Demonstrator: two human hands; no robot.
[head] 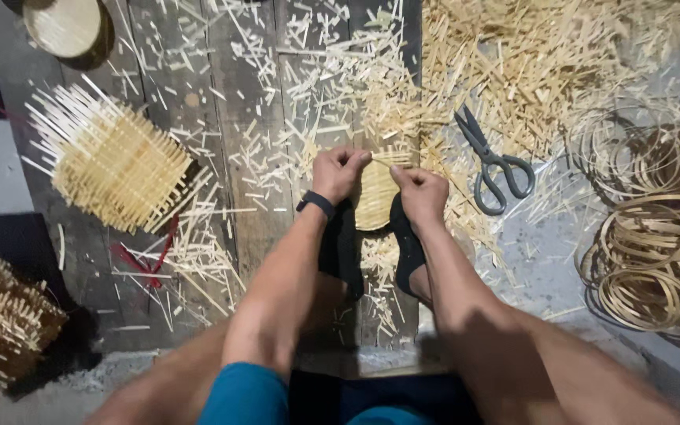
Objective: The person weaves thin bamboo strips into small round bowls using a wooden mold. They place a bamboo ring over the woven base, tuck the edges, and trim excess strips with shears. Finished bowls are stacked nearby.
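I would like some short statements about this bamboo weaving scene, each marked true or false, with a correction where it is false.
1. Both hands pinch a thin bamboo strip at the top of the small woven basket. True: the left hand and right hand hold it between them.
2. The scissors are in the right hand. False: they lie on the floor, to the right of the hands.
3. A dark band is on the left wrist. True.
4. The coiled bamboo hoops lie at the left edge. False: they lie at the right edge.
5. An unfinished basket with sticking-out slats lies left of the hands. True.
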